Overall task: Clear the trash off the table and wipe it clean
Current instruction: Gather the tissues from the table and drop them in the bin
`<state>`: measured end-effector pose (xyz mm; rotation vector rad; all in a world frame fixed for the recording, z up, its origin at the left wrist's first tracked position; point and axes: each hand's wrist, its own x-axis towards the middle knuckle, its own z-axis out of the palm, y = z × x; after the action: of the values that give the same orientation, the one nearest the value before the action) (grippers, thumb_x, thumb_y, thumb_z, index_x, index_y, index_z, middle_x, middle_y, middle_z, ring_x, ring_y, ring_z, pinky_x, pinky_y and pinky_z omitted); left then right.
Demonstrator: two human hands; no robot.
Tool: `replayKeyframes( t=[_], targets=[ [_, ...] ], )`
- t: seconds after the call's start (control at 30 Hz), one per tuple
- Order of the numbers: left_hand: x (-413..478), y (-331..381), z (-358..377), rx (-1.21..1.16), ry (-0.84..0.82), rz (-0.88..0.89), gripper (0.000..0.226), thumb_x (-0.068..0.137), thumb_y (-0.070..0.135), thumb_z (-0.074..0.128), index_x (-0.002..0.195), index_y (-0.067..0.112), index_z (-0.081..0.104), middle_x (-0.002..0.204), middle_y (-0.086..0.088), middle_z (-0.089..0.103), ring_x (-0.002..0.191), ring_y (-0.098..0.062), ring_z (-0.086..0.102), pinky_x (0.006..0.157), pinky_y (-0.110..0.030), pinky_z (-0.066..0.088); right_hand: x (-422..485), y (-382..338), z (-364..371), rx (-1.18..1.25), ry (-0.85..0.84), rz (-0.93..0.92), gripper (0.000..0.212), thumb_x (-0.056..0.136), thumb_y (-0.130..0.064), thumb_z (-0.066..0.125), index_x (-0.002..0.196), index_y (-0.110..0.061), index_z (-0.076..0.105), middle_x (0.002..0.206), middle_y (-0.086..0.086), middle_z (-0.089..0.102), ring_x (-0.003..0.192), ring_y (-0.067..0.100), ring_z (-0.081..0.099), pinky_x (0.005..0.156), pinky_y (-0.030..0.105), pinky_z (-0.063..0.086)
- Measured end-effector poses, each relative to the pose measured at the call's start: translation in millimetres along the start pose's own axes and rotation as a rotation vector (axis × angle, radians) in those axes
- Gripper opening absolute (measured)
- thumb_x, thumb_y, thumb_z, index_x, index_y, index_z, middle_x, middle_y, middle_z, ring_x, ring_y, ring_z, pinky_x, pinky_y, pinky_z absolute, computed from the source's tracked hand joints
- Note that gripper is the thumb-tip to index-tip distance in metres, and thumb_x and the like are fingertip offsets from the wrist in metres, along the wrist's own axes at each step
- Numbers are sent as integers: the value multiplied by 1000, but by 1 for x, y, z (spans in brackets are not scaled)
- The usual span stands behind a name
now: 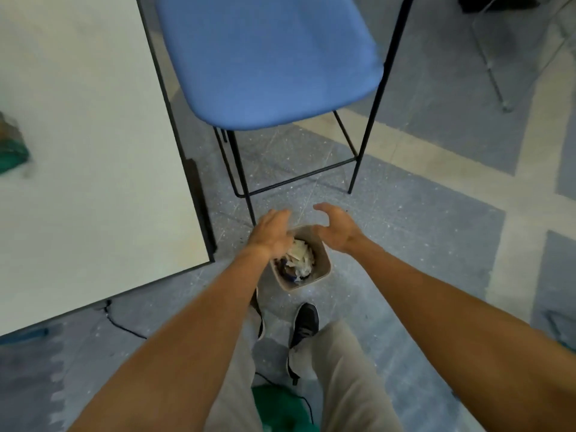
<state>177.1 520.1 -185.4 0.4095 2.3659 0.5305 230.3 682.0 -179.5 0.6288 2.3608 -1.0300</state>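
Trash [299,260], crumpled paper and scraps, lies in a small beige bin [325,269] on the floor, right under the fingers of both hands. The left hand [271,233] hangs over the bin's left rim with its back to the camera. Its fingers [280,215] are loosely extended and blurred, and nothing shows in their hold. The right hand [335,232] hangs over the bin's far right corner, its fingers [324,208] spread and gently curved, its thumb apart from them, and it grips nothing. The two hands are near each other without touching, and the bin's mouth shows in the gap between them.

Left of the left hand's fingers and well apart from them is the white table [93,151] with its dark edge; its near corner comes close to the left forearm. On the table's far left edge, well away from both hands, lies a green bundle [12,151], too blurred to name. Beyond the fingertips of both hands stands a stool [271,57] with a blue seat on thin black legs. Behind the hands, on the wrist side of the bin, a dark shoe [305,322] and beige trousers [349,385] show between the forearms. A black cable [121,322] trails on the floor below the table's near edge.
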Motion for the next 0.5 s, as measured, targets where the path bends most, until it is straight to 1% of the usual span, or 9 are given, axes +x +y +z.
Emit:
replayKeyframes(
  t=[0.1,0.2,0.27,0.37,0.43,0.5],
  targets=[
    [-23,26,-55,34,74,91,56,98,22,51,151,19,33,151,-7,35,140,-29,32,114,-42,32,-21,-37,-42,-61,20,-93,60,92,-30,62,147,-23,38,155,5,36,141,25,35,116,41,30],
    [-45,42,-106,48,168,141,56,98,24,52,151,20,33,151,-5,35,140,-27,31,113,-43,32,-37,-77,-76,-120,52,-159,61,91,-33,62,147,-24,40,153,6,37,140,27,36,114,50,30],
    [-58,47,-136,63,240,147,57,97,30,54,150,19,34,149,-6,38,139,-26,32,113,-44,31,-46,-105,-95,-125,76,-212,61,91,-31,63,147,-24,40,153,4,38,140,27,36,113,52,29],
    [-77,46,-180,81,344,126,60,95,34,59,148,19,37,145,-6,42,137,-25,36,110,-40,32,-57,-145,-113,-125,114,-311,62,91,-29,64,147,-23,39,154,1,36,142,23,33,115,50,27],
    [-90,40,-208,90,389,85,60,95,36,59,149,20,37,147,-6,40,138,-26,35,110,-36,29,-58,-171,-119,-118,124,-371,62,90,-28,65,146,-21,40,153,2,36,142,20,33,117,46,25],
    [-101,30,-232,91,417,48,62,95,37,58,150,22,34,152,-8,35,142,-27,30,112,-36,26,-57,-197,-122,-130,137,-412,61,91,-28,65,146,-21,40,153,2,35,143,20,31,117,43,23]
  ],
)
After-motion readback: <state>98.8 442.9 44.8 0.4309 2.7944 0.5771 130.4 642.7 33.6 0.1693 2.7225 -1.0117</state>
